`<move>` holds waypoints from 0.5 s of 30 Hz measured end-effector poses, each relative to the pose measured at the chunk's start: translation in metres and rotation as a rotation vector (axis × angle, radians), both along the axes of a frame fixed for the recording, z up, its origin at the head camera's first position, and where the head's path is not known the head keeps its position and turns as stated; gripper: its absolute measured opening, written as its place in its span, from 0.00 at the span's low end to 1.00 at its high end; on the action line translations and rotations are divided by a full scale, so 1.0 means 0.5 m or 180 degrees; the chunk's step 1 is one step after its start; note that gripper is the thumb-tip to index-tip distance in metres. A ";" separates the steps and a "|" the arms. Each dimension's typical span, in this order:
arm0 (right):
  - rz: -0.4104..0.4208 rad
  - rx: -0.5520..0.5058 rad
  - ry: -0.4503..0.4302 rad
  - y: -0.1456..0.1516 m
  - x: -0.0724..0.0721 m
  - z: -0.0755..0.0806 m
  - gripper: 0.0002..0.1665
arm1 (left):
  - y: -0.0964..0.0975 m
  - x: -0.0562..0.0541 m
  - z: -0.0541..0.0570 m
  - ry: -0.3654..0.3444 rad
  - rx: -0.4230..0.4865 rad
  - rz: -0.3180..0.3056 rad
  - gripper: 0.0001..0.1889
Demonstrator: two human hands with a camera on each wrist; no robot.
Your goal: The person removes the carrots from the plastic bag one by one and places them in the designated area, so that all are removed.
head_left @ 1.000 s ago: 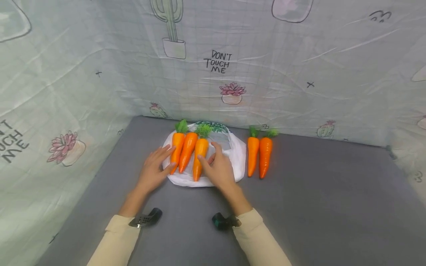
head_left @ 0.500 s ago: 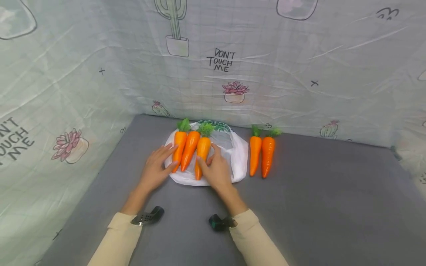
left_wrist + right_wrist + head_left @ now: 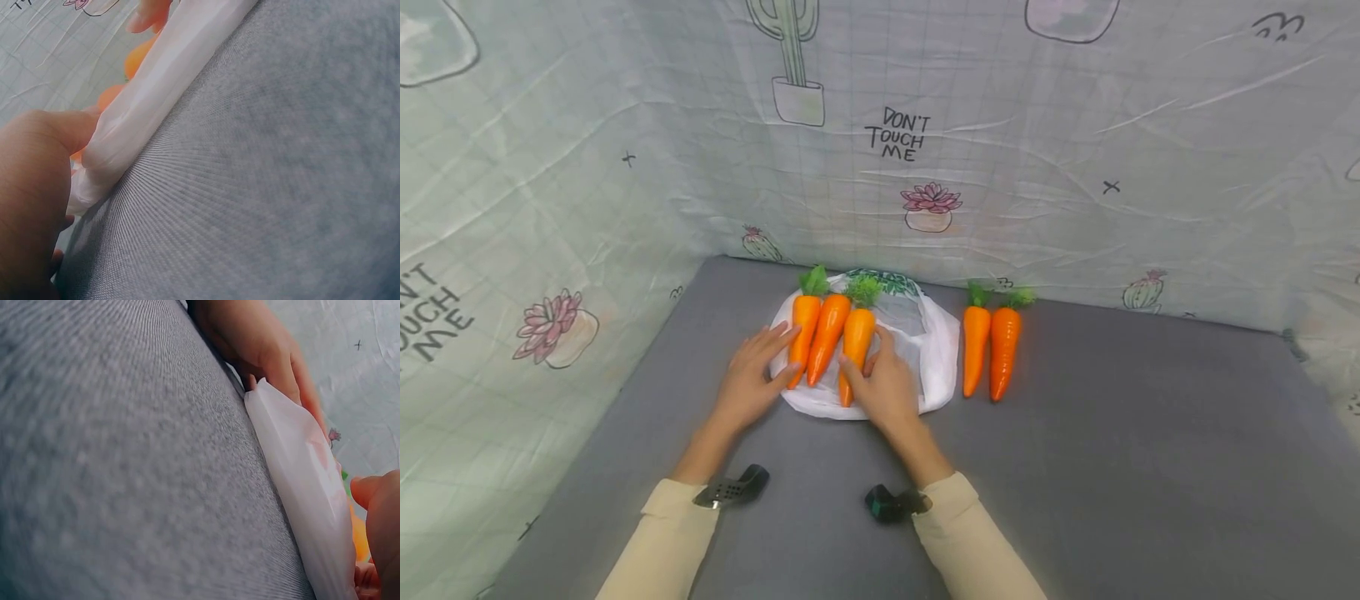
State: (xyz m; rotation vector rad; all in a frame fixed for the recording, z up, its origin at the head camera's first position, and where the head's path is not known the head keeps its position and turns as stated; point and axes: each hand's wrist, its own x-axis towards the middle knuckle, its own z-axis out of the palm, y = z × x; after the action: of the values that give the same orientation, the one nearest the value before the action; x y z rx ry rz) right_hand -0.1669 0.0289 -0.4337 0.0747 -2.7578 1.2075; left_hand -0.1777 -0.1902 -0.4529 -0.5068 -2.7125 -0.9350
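In the head view, three orange carrots with green tops lie side by side on a white plastic bag [image 3: 936, 367]. My left hand [image 3: 755, 372] rests at the left carrot [image 3: 805, 321], its fingers spread over the carrot's side and the bag's edge. The middle carrot [image 3: 827, 333] touches neither hand. My right hand [image 3: 889, 383] is at the right carrot [image 3: 860, 329], thumb across its lower part and index finger along its right side. In the right wrist view the right thumb [image 3: 381, 497] stands apart from the orange surface. The other right fingers are mostly hidden.
Two more carrots, one [image 3: 974, 350] beside the other [image 3: 1004, 354], lie just right of the bag on the grey tabletop [image 3: 1120, 450]. A printed cloth [image 3: 1030, 150] hangs behind the table and along its left side.
My right hand has shifted slightly left, bringing its thumb further across the right carrot. The left hand and all the carrots keep their places; the head view has moved a little.
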 end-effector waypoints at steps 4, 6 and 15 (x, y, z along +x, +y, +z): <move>-0.0060 0.0057 0.0018 -0.005 0.001 -0.002 0.42 | 0.000 0.000 0.000 0.0048 0.0071 -0.0017 0.28; -0.0101 0.0111 0.0024 -0.007 0.001 -0.003 0.43 | -0.001 0.001 0.002 0.0068 0.0078 -0.0020 0.28; -0.0217 0.0324 -0.0093 -0.013 -0.001 0.000 0.50 | 0.002 0.000 0.001 0.0087 0.0080 -0.0019 0.28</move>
State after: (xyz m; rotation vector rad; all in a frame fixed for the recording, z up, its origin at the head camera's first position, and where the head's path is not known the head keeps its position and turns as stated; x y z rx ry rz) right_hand -0.1673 0.0226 -0.4335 -0.0271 -2.8210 1.0601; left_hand -0.1777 -0.1893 -0.4522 -0.5191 -2.6729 -0.9551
